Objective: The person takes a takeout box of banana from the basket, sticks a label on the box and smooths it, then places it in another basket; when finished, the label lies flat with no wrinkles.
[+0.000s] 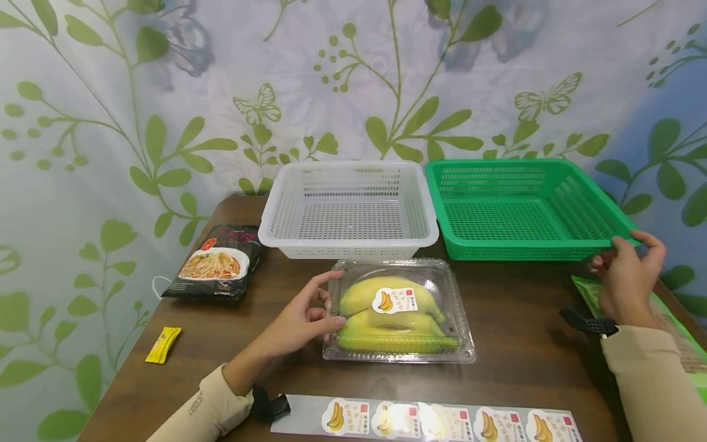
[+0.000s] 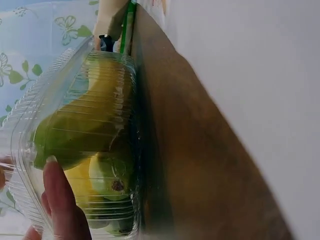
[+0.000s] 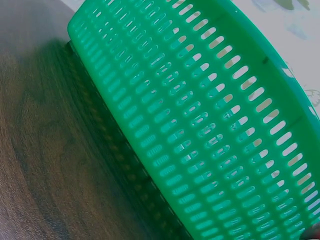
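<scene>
A clear plastic clamshell box (image 1: 461, 331) of yellow-green bananas (image 1: 381, 328) sits mid-table, with a banana sticker (image 1: 396, 301) on its lid. My left hand (image 1: 301, 316) holds the box by its left side, the thumb at the front and the index finger near the back corner. In the left wrist view a fingertip (image 2: 51, 162) lies against the clear plastic, the bananas showing behind it. Over on the right, my right hand (image 1: 632, 276) grips the front right corner of a green slotted basket (image 1: 525, 250). The right wrist view shows the slotted wall of this basket (image 3: 200, 120) close up.
Left of the green basket stands a white basket (image 1: 348, 242). A black noodle packet (image 1: 221, 264) and a small yellow sachet (image 1: 163, 345) lie at the left. A strip of banana stickers (image 1: 309, 417) runs along the front. Under the right arm lies a green-edged bag (image 1: 676, 331).
</scene>
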